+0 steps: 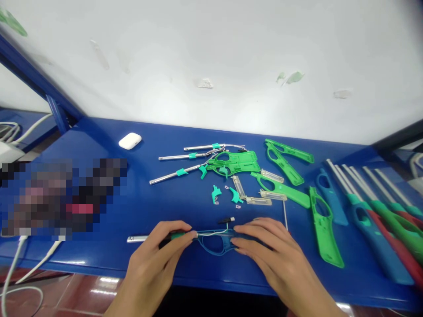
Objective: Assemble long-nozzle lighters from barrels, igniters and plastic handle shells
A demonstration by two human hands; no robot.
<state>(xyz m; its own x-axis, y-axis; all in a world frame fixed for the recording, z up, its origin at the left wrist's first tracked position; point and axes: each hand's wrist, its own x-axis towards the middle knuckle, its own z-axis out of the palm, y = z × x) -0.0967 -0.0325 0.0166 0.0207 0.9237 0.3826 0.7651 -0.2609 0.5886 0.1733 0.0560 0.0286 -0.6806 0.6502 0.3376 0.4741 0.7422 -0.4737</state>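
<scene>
At table point(178, 202) front, L hand point(157, 255) & R hand point(274, 248) grip blue shell point(226, 243), R end mostly hidden.

Left hand point(155, 257) and right hand point(277, 251), one pair: both left bare. Forearms point(134, 293): seen uncovered by sleeves. Clothing point(224, 303), black: partly shown between the forearms, details obscured by darkness.
</scene>
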